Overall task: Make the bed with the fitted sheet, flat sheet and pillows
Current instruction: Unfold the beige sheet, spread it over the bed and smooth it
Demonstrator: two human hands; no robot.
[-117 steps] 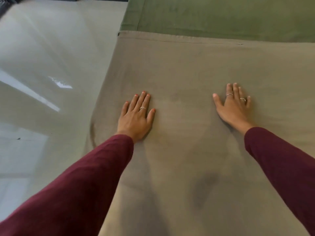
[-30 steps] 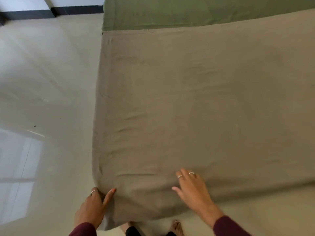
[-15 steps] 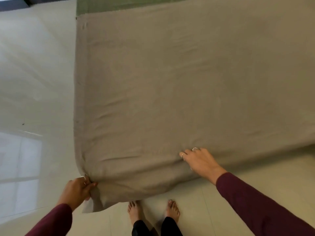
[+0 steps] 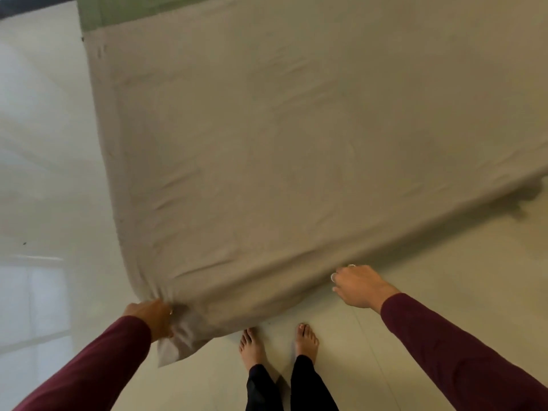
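Observation:
A taupe flat sheet (image 4: pixel 296 143) covers most of the bed, with light wrinkles near its foot end. Beneath it, a strip of green fitted sheet (image 4: pixel 98 16) shows at the top left. My left hand (image 4: pixel 154 317) is closed on the bunched near-left corner of the flat sheet, and a flap of cloth hangs below the fist. My right hand (image 4: pixel 358 284) grips the sheet's foot edge further right, fingers curled under the hem. No pillows are in view.
Glossy pale tiled floor (image 4: pixel 44 173) runs along the bed's left side and foot. My bare feet (image 4: pixel 252 345) stand at the foot edge between my hands. A dark baseboard (image 4: pixel 29 7) shows at the top left.
My left hand has tightened on the corner and drawn it down. My right hand slid from the top of the sheet over the foot edge and curled around the hem.

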